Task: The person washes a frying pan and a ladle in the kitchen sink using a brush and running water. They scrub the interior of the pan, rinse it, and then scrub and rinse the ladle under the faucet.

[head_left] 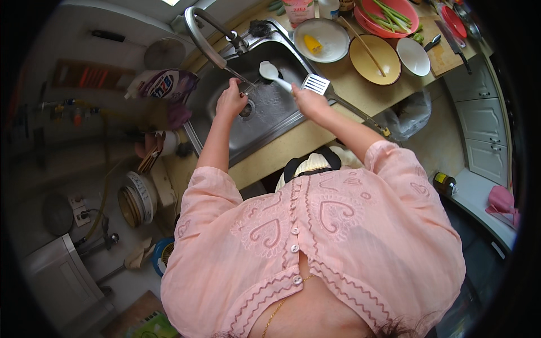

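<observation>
My right hand is closed at the right side of the steel sink. It grips a white spoon, whose bowl points left over the basin, and a white slotted turner, whose head shows just above the fingers. The handles are partly hidden by the hand. Beside the running water, my left hand is closed with its fingertips together over the basin. What it may hold is too small to make out. From the curved faucet, water runs down near the drain.
Right of the sink stand a white plate with a yellow piece, a yellow bowl with chopsticks, a white bowl and a red basin of green stalks. A knife lies on a cutting board. A purple-white bag stands left.
</observation>
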A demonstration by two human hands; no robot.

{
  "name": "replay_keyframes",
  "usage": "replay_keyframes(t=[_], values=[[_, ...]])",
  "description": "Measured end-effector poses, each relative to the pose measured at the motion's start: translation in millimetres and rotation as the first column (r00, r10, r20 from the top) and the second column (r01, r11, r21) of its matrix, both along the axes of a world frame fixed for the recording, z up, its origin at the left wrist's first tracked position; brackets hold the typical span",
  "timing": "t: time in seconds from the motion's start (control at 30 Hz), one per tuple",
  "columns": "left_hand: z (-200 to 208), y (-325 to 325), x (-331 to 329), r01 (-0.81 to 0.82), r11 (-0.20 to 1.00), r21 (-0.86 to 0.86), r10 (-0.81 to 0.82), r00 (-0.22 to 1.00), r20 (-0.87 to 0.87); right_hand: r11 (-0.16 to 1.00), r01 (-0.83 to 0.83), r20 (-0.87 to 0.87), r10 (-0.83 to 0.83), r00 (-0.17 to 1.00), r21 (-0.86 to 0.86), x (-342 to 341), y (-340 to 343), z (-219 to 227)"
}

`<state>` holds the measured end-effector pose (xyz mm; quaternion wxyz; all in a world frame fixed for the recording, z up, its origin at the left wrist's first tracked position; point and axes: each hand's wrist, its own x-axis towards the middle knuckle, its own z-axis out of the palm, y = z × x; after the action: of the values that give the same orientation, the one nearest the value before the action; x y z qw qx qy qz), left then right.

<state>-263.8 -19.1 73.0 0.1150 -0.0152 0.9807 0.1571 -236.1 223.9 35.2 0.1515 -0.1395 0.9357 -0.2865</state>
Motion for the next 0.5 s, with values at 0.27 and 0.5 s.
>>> replay_keyframes(t=[0.27,0.5], values=[[-7,-14,39,-0.084,0.995,-0.05,0.086,0.995,0.045,0.997,-0.053,0.032,0.052,0.998,0.049,11,-1,11],[-21,-35,91,0.065,0.989,-0.13,-0.088,0.981,-0.175,0.985,-0.167,0.023,0.166,0.986,0.046,-14,14,-17]])
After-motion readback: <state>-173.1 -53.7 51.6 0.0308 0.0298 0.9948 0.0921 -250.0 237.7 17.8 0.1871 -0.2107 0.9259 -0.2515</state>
